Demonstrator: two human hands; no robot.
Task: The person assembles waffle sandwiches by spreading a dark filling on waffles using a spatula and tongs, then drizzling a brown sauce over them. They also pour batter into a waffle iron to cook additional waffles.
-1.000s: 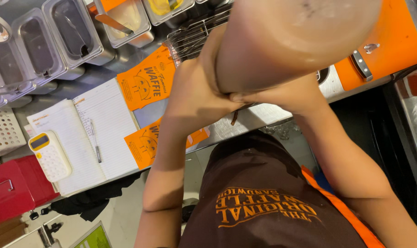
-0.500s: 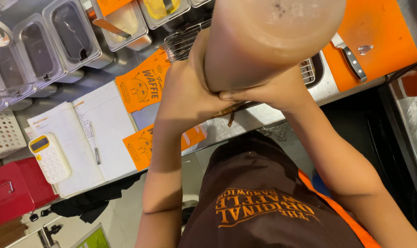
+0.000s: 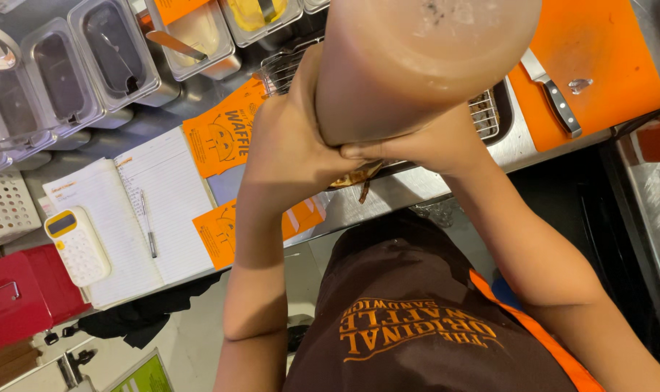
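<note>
Above the steel counter [image 3: 417, 196], left hand [image 3: 294, 145] and right hand [image 3: 432, 141] wrapped tightly round the big translucent plastic bottle of brown sauce [image 3: 417, 58], squeezing together for steadier grip.

A big brown squeeze bottle [image 3: 417, 65], translucent and full of a chocolate-coloured sauce, is turned upside down so its wide base points up toward the camera. Dark specks show through the plastic near that base. Its narrow end points down over the steel counter, above a wire rack, hidden behind the fingers
</note>
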